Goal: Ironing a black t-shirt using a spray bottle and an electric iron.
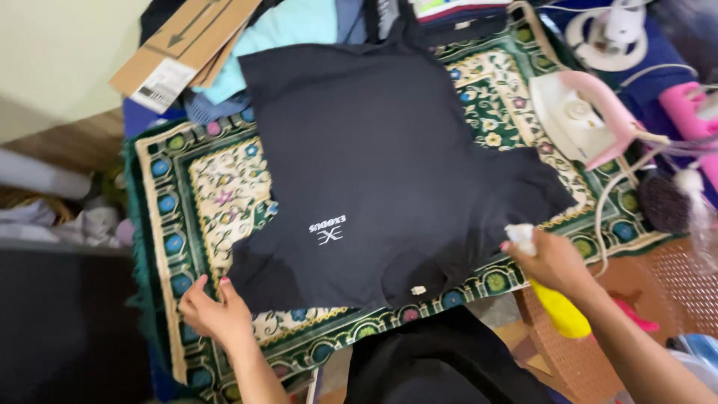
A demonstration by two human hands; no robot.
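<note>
A black short-sleeved cotton T-shirt (381, 164) with a small white print lies spread flat on a patterned green, cream and blue woven rug (217, 187) that covers the tabletop. The collar end of the T-shirt points toward the person; its hem lies at the far side of the rug.

The left hand (213, 310) rests at the T-shirt's near left corner, by the sleeve, with fingers loosely spread and pressing the fabric edge against the rug. The right hand (550, 262) sits just off the T-shirt's near right sleeve, curled tight around the neck of a yellow plastic spray bottle (561, 310); the bottle's white nozzle sticks out above the fingers and aims toward the T-shirt, while the yellow body hangs below the wrist.

To the right of the T-shirt, a white electric iron with a pink handle (580, 120) stands on the rug's far right edge, its cord trailing off to the side. Beyond the T-shirt's far left corner lie folded pale blue cloth (277, 37) and a flattened brown cardboard box (183, 45) with a white label. Past the far edge of the T-shirt, a stack of folded garments (456, 13) is partly in view. Below the right hand, off the rug, shows a brown perforated plastic surface (658, 277).
</note>
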